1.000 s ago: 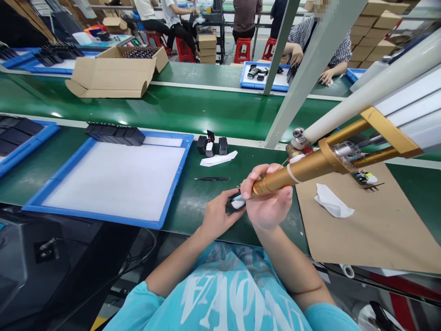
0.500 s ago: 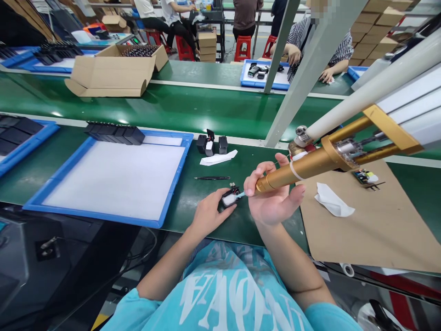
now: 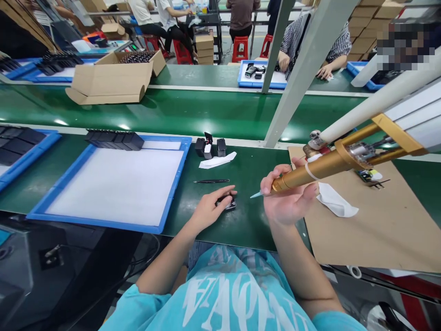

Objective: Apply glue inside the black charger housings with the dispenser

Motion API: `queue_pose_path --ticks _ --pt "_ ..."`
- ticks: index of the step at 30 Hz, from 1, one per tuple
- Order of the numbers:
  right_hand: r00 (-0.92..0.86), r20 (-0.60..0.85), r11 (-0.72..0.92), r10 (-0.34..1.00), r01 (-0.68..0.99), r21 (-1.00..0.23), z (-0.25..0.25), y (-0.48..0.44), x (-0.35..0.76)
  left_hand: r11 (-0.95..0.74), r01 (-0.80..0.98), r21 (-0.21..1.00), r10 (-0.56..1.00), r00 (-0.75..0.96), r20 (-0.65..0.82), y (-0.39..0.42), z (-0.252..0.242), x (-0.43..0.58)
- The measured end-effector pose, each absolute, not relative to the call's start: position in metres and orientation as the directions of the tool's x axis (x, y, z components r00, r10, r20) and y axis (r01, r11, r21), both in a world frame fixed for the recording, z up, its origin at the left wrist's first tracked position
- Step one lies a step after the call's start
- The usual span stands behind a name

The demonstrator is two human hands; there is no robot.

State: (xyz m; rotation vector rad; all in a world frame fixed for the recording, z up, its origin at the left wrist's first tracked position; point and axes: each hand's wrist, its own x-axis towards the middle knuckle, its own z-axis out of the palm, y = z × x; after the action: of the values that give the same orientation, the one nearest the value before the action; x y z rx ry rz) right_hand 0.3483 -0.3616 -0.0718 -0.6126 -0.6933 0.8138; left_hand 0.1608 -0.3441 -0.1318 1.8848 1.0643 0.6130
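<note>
My right hand (image 3: 287,195) is closed round a gold dispensing tool (image 3: 320,168) whose pale blue tip (image 3: 257,195) points left, a little above the green bench. My left hand (image 3: 210,207) rests on the bench with its fingers laid over a small black part (image 3: 227,203), pressing it down. The tool's tip hangs clear of the part, a short way to its right. Black tweezers (image 3: 212,181) lie just beyond my left hand.
A blue tray (image 3: 103,184) with a white liner holds a row of black parts (image 3: 113,138) at its far edge. Three black parts (image 3: 210,147) and a white wipe (image 3: 217,161) lie ahead. Brown cardboard sheet (image 3: 372,230) with a wipe (image 3: 336,204) lies right. People work beyond the conveyor (image 3: 193,110).
My right hand pulled the tool tip back to the right, off the black part. My left hand set the part down on the bench and now covers it.
</note>
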Motion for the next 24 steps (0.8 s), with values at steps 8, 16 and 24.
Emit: queue_pose_path --ticks 8,16,24 --pt "0.540 0.284 0.542 0.792 -0.410 -0.734 -0.077 -0.363 0.363 -0.675 0.403 0.618 0.712 0.575 0.403 -0.349 -0.143 0.161" --pt "0.524 0.283 0.536 0.804 -0.430 -0.727 -0.080 -0.367 0.365 -0.703 0.462 0.541 0.693 0.615 0.376 -0.349 -0.141 0.166" --pt "0.506 0.289 0.535 0.812 -0.451 -0.714 -0.078 -0.369 0.365 -0.750 0.623 0.223 0.662 0.709 0.243 -0.357 -0.145 0.166"
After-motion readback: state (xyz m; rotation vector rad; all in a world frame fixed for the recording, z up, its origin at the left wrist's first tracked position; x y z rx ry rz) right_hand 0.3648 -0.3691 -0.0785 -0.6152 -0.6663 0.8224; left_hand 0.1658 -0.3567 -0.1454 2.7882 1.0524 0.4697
